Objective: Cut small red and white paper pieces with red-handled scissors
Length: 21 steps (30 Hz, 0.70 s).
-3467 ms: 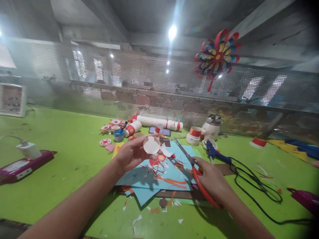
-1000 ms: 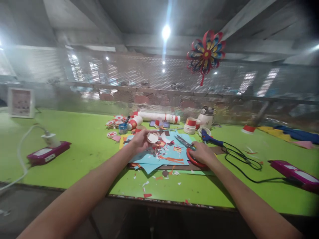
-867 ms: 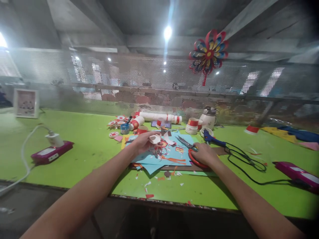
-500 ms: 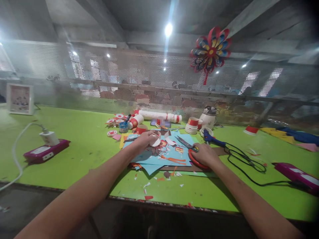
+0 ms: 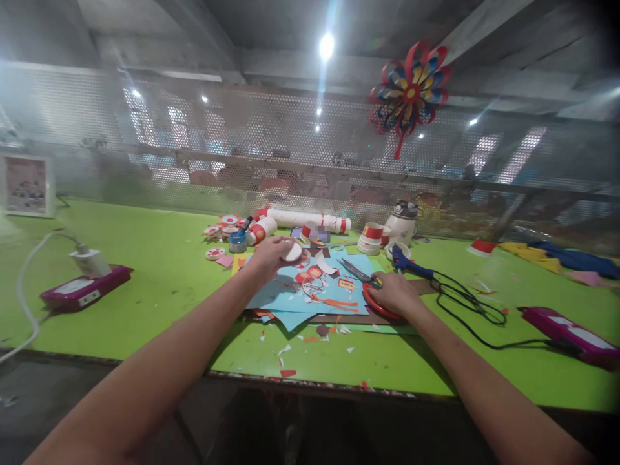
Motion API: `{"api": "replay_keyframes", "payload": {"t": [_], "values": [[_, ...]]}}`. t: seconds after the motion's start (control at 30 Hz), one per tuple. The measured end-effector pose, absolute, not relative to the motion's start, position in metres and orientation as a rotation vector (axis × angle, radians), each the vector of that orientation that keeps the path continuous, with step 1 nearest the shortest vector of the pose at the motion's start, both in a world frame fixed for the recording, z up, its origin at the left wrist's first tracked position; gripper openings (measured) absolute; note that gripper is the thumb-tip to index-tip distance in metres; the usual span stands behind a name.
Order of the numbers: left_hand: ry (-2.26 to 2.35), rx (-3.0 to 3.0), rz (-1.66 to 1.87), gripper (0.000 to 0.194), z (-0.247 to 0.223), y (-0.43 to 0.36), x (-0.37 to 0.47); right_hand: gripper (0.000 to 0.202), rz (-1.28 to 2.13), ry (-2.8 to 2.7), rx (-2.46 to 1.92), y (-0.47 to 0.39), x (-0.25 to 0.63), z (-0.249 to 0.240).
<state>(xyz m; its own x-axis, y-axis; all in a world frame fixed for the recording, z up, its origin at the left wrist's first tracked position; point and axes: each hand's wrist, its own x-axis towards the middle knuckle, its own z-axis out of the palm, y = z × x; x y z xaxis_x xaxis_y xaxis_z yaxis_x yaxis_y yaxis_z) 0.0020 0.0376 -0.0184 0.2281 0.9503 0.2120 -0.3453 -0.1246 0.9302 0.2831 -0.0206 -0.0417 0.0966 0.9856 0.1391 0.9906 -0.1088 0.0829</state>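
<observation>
My left hand (image 5: pixel 272 257) pinches a white paper disc (image 5: pixel 292 252) above the far part of a light blue paper sheet (image 5: pixel 276 294). My right hand (image 5: pixel 394 290) is closed on scissors (image 5: pixel 355 270) with red handles, their blades pointing away to the left over the sheet. Between the hands lie a curled white paper strip (image 5: pixel 325 263), round red cut-outs (image 5: pixel 309 275), a small yellow-and-red piece (image 5: pixel 345 283) and orange strips (image 5: pixel 334 303). The fingertips of both hands are partly hidden.
A blue glue gun (image 5: pixel 411 268) with a black cord lies right of my right hand. Behind are a blue jar (image 5: pixel 237 242), a long white tube (image 5: pixel 305 219), stacked paper cups (image 5: pixel 370 239) and a bottle (image 5: pixel 403 225). Purple power strips (image 5: pixel 87 287) flank the green table (image 5: pixel 159 252).
My left hand has lifted slightly away from the sheet with the white disc, uncovering the red cut-outs. My right hand keeps the scissors in nearly the same place. The view has shifted a little.
</observation>
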Motion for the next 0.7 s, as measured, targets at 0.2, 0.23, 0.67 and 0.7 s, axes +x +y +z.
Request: {"api": "replay_keyframes", "payload": {"t": [0.2, 0.23, 0.67, 0.7], "values": [[0.724, 1.007, 1.492, 0.005, -0.009, 0.047, -0.012, 0.026, -0.242, -2.061, -2.272, -0.019, 0.284, -0.041], [0.737, 0.976, 1.521, 0.006, -0.008, 0.048, -0.014, 0.027, -0.254, -2.042, -2.263, -0.019, 0.285, -0.041], [0.829, 0.921, 1.540, 0.022, 0.010, 0.061, -0.029, 0.024, -0.381, -1.976, -2.018, -0.019, 0.273, -0.049], [0.851, 0.936, 1.509, 0.022, 0.008, 0.061, -0.031, 0.024, -0.383, -1.987, -1.997, -0.019, 0.273, -0.050]]}}
